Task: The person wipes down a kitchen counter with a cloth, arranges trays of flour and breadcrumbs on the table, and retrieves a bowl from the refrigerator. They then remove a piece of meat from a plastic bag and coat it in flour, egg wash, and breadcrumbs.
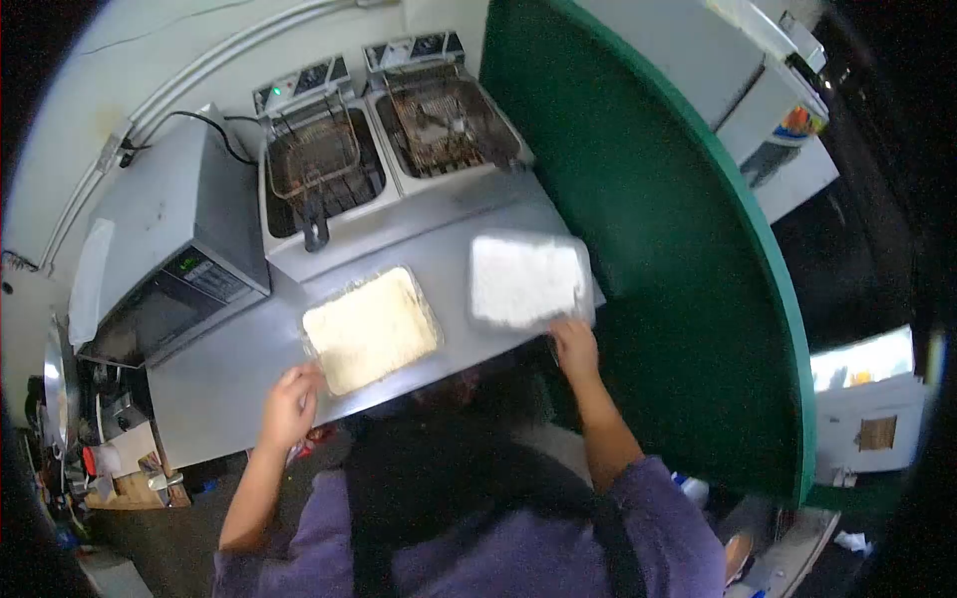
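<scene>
The right hand (574, 346) meets the near right corner of a clear tray of white powder (525, 282), fingers bent over its rim; whether they pinch it is unclear. The left hand (293, 396), fingers partly curled, is at the near left corner of a tray of pale yellow crumbs (371, 330); whether it touches is blurred. Both trays lie side by side, apart, on a metal counter (221, 397). Behind them stands a double fryer (349, 242) with wire baskets in its two wells. A microwave (177, 249) is to the left, a green partition (688, 269) to the right.
</scene>
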The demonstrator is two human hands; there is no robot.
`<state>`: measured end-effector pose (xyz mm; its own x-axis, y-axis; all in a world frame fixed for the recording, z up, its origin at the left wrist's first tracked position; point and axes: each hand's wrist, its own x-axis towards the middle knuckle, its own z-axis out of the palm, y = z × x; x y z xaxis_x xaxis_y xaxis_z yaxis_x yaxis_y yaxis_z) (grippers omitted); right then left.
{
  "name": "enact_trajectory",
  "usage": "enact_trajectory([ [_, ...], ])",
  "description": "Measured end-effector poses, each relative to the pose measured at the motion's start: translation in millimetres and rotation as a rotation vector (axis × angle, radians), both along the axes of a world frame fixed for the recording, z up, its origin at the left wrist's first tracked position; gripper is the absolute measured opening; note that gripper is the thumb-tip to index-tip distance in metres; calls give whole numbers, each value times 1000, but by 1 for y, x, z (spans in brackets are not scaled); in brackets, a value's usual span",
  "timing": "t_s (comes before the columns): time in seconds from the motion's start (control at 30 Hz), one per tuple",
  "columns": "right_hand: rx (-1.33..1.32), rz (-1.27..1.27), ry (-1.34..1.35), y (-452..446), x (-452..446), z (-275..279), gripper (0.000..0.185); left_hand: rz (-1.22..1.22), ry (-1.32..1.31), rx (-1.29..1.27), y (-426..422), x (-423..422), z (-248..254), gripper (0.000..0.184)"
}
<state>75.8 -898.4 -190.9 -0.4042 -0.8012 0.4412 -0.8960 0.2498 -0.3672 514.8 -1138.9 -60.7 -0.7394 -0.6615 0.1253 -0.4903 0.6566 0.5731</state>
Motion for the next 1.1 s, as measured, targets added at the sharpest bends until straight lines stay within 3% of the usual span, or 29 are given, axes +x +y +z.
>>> enact_trajectory([
  [0.1,-101,23,-19,11,-15,3,9,222,-56,87,0,10,-6,14],
  [0.23,-86,72,-29,-24,-24,6,13,404,-57,67,-15,22,-47,14],
  [0.33,-47,25,-5,5,-28,6,11,535,-131,62,-23,23,-71,19],
  [0.5,27,-7,-49,-3,-37,13,15,541,-362,149,-30,22,-106,26],
  [0.6,29,-58,-55,-7,-45,6,17,563,-315,208,-40,17,-106,23],
  [0.67,66,-140,-29,-6,-45,0,23,563,-151,180,-51,28,-130,21],
  [0.8,73,-339,8,0,4,22,47,502,-13,-37,-57,25,-112,18],
  [0.9,-25,-537,-336,18,69,33,47,409,-44,117,-60,19,-96,18],
  [1.03,-47,-637,-399,80,174,-31,48,302,-4,88,-78,28,-129,19],
  [1.1,115,-715,-468,115,245,-54,50,274,79,250,-87,32,-139,19],
])
